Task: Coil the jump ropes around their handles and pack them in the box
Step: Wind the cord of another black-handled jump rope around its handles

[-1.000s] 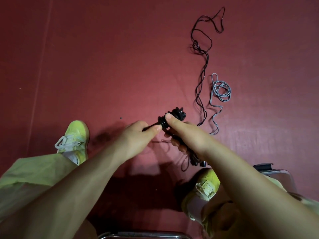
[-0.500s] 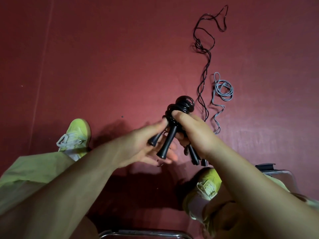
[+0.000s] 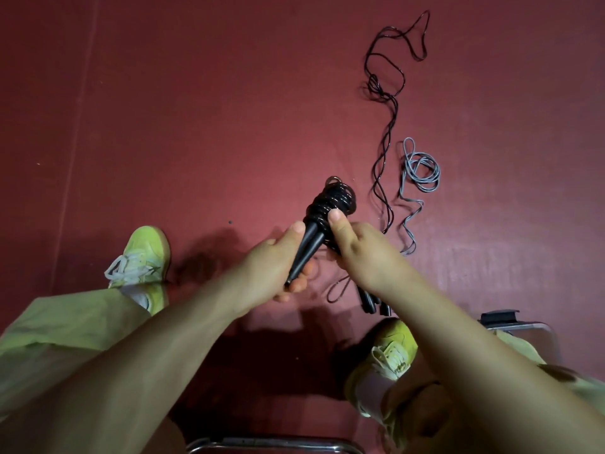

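Both hands grip it: the left hand (image 3: 268,267) wraps the black handles (image 3: 306,250), which point back at the person, right hand (image 3: 363,253) pinching the coiled rope (image 3: 332,201) at the far end.

The floor (image 3: 196,109) was a dull dark-red sheet with a faint straight seam running up its left side and a few small specks on it. Light fell brightest on the middle of the floor and faded toward the upper corners, and a dark shadow (image 3: 262,348) lay on the red near the bottom centre. A curved chrome tube (image 3: 271,444) crossed the bottom edge, and a second metal frame (image 3: 523,326) with a black part on top stood at the right.
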The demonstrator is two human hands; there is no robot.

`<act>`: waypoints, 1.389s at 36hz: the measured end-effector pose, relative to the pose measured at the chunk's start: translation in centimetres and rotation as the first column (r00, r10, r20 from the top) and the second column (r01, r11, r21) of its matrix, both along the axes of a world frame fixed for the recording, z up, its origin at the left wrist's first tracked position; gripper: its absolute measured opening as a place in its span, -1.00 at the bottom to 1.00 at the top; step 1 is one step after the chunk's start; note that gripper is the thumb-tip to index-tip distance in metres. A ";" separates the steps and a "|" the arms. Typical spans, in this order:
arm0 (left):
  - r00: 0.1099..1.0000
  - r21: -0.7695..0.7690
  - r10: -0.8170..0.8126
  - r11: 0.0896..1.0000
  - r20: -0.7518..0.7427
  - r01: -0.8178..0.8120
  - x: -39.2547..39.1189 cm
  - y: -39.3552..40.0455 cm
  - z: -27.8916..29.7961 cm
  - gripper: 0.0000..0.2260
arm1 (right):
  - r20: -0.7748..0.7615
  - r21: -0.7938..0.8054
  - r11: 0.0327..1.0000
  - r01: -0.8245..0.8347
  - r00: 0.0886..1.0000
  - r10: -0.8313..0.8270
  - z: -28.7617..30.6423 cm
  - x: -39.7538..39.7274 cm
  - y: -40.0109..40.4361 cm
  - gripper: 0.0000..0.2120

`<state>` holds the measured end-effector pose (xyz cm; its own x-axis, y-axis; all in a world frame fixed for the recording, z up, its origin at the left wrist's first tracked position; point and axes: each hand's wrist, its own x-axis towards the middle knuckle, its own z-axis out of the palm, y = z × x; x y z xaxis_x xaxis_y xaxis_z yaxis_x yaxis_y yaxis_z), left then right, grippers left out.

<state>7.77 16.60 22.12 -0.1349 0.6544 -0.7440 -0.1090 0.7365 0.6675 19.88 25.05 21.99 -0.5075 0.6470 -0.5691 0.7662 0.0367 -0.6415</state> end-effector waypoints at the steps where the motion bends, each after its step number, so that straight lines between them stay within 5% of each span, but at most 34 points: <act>1: 0.996 0.012 -0.039 0.999 -0.082 0.040 -0.3 -0.1 -0.4 -0.47 | 0.027 0.038 0.999 -0.016 1.000 0.015 -0.1 0.1 -0.1 -0.36; 6: 0.931 0.011 -0.140 0.988 -0.338 0.152 -1.5 -0.7 -1.3 -0.43 | 0.059 0.063 0.997 -0.036 0.998 0.032 -0.4 0.1 -0.3 -0.38; 11: 0.840 0.008 -0.185 0.976 -0.511 0.219 -1.5 -0.5 -0.9 -0.56 | -0.028 -0.094 0.995 0.024 0.999 -0.027 -0.5 -0.1 -0.5 -0.39; 19: 0.776 -0.052 -0.272 0.954 -0.570 0.296 -2.1 -0.6 -1.2 -0.62 | -0.059 -0.362 0.926 0.107 0.989 -0.138 -0.5 -0.1 -0.6 -0.39; 30: 0.793 -0.030 -0.253 0.958 -0.554 0.284 -2.0 -0.6 -1.3 -0.56 | -0.207 -0.404 0.901 0.154 0.945 -0.255 -0.2 -0.1 -0.4 -0.55; 33: 0.902 0.010 -0.217 0.971 -0.374 0.238 -2.0 -0.4 -1.1 -0.53 | -0.267 -0.382 0.912 0.146 0.928 -0.260 0.0 -0.1 -0.4 -0.49; 36: 0.995 0.080 -0.079 0.994 0.062 0.074 -1.8 -0.7 -0.5 -0.58 | -0.331 -0.432 0.884 0.178 0.881 -0.339 0.3 -0.1 -0.1 -0.72; 38: 0.912 0.028 -0.056 0.998 0.405 0.049 -1.8 -0.9 0.0 -0.60 | -0.374 -0.486 0.857 0.172 0.845 -0.381 0.3 0.0 0.1 -0.78; 41: 0.662 -0.034 -0.007 0.998 0.749 0.048 -2.0 -1.0 0.3 -0.40 | -0.430 -0.495 0.861 0.114 0.829 -0.357 0.2 0.2 0.1 -0.68; 43: 0.594 -0.060 0.030 0.998 0.804 0.031 -2.0 -1.0 0.3 -0.33 | -0.465 -0.481 0.876 0.035 0.837 -0.288 0.3 0.2 0.3 -0.56; 47: 0.602 -0.127 0.095 0.992 0.793 0.011 -1.7 -0.8 0.7 -0.43 | -0.417 -0.393 0.916 -0.077 0.903 -0.103 0.7 0.3 1.1 -0.29; 50: 0.681 -0.171 0.115 0.985 0.723 0.016 -1.7 -0.6 0.5 -0.44 | -0.292 -0.378 0.924 -0.066 0.955 -0.051 0.7 0.7 1.4 -0.37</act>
<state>6.02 16.01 22.58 0.4628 0.5338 -0.7077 -0.5510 0.7986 0.2420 20.57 26.45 22.69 -0.6918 0.4073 -0.5963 0.5439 -0.2492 -0.8013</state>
